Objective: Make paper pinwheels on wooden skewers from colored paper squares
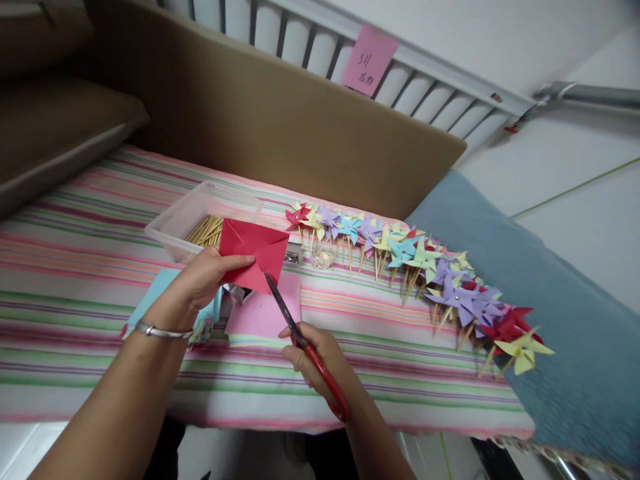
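Observation:
A square of red paper [256, 241] is gripped at its left side by my left hand [207, 273], the thumb lying across its face. Cuts or creases run in from its corners. My right hand [317, 353] holds red-handled scissors [327, 380], whose blade tips meet the lower edge of the red paper near its middle. Beneath the paper lies a stack of pink paper sheets [270, 313] on the striped cloth. Blue paper sheets [157, 293] sit under and beside my left wrist, partly hidden.
A clear plastic box [173, 223] with wooden sticks [205, 230] stands behind my left hand. A small round clear container [323, 255] is right of the red paper. Many finished paper pinwheels [403, 250] line the right side. A cardboard panel [280, 127] closes off the back.

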Demonstrator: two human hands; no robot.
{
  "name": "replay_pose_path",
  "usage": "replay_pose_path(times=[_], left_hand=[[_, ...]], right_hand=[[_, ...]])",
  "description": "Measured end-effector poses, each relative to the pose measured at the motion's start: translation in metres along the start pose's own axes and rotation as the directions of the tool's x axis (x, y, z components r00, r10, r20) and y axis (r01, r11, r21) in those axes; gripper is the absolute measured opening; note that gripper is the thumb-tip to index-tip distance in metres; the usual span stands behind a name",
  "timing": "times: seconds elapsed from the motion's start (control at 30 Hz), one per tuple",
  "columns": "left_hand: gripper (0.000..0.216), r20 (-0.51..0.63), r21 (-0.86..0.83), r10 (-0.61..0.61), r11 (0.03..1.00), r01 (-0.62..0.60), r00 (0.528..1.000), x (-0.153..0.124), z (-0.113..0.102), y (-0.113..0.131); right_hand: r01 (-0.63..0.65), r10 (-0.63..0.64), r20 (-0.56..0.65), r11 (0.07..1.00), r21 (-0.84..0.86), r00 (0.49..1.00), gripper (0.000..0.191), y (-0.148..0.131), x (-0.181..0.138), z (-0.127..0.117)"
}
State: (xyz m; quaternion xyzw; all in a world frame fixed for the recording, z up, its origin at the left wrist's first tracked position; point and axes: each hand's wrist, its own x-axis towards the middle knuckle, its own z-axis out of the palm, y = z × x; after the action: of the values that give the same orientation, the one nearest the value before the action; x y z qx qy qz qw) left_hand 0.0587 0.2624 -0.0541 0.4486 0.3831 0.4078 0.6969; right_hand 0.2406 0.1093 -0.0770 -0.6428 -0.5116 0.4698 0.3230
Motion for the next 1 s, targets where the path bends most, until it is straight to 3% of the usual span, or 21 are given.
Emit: replay_pose_path(times=[0.3,0.63,1.0], left_hand=[[0.025,0.054,0.007,-0.04,0.999,0.04,0.998,-0.0026,0.0051,-0.0008],[0.027,0.029,0.084,-0.06,0.995,0.057,0.998,-0.0018,0.0021,-0.006],[0.023,0.029,0.042,-0.054,0.998,0.053,0.998,-0.0001,0.0018,-0.0059]], right_hand=[[0.007,-0.005,0.032,0.999,-0.034,0.999,0.028,0.0032,0.0025,-0.0008],[0.02,-0.02,0.01,0.998,-0.061,1.0,0.028,0.0018,0.0034,0.0018],[-0.002,0.004,0.027,0.997,-0.074,1.0,0.029,0.0017,0.0048,0.0015]])
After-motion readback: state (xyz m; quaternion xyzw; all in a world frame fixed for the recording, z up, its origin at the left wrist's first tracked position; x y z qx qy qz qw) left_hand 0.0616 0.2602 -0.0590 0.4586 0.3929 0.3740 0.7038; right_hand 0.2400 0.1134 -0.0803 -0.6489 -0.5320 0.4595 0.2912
